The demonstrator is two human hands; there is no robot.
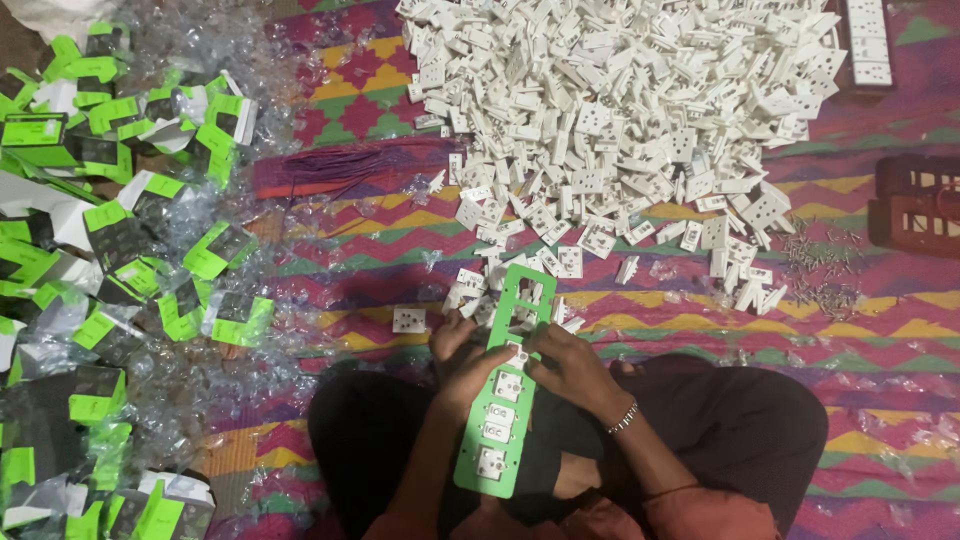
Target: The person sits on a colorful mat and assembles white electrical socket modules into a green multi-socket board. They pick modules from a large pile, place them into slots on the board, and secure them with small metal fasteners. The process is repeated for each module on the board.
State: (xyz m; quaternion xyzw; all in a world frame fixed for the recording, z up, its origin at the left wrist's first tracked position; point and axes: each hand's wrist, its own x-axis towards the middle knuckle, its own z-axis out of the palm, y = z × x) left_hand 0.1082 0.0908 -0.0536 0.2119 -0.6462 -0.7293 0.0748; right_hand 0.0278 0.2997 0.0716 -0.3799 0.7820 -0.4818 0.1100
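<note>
On a bright zigzag mat (400, 100), both hands grip a green frame (507, 385) over the lap: left hand (462, 352), right hand (570, 365). Four sockets fitted, upper slots empty; white socket pile (620, 110) remains.

A woven mat (380, 90) with zigzag bands of pink, purple, yellow and green covers the floor. Crumpled clear plastic wrappers (190, 385) litter its left side among green and black cards (215, 250). A reddish-brown crate (915, 205) sits at the right edge. The light is dim and even.
</note>
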